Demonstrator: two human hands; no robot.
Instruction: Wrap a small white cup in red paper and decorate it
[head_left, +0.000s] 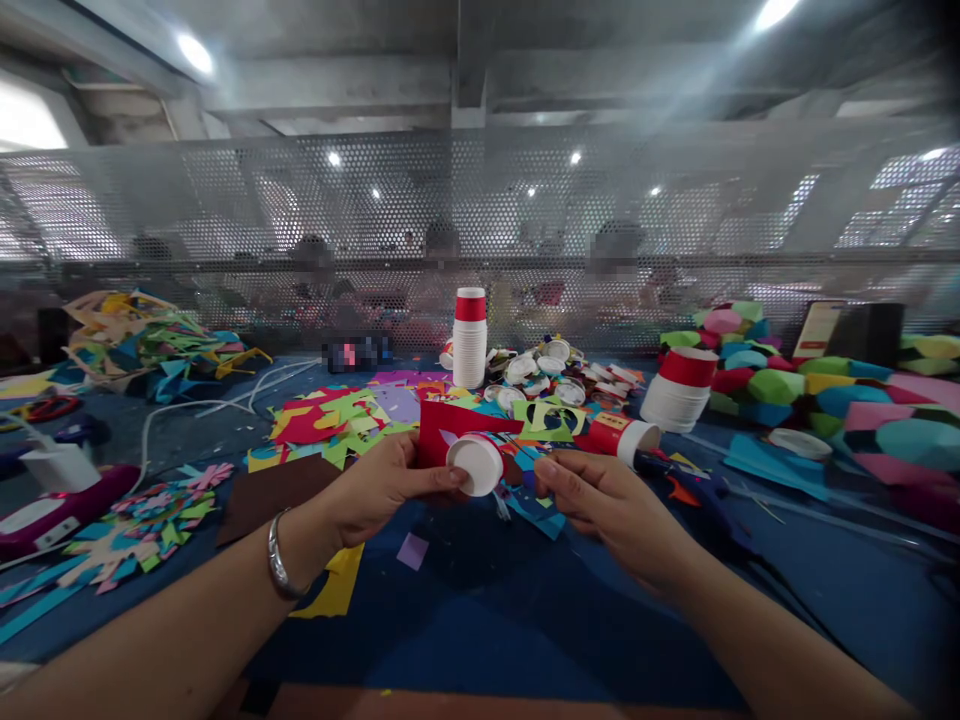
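My left hand [386, 485], with a silver bracelet on its wrist, pinches a small white paper cup bottom [480, 468] between thumb and fingers. Its round white face is turned toward me. Red paper [442, 430] shows right behind it; whether it is joined to the cup bottom I cannot tell. My right hand [604, 500] is closed in a pinch just right of the disc, apart from it. What lies between those fingertips is too small to make out. Beyond the right hand, a red and white paper cup [619, 437] lies on its side.
A tall stack of cups [469, 345] stands behind a heap of paper scraps [322, 425] and cut cup bottoms [540, 368]. More stacked cups [677, 390] and a dark corded tool [694, 490] are right. Paper craftwork [150, 525], a purple power strip [67, 512] and cables [150, 425] are left.
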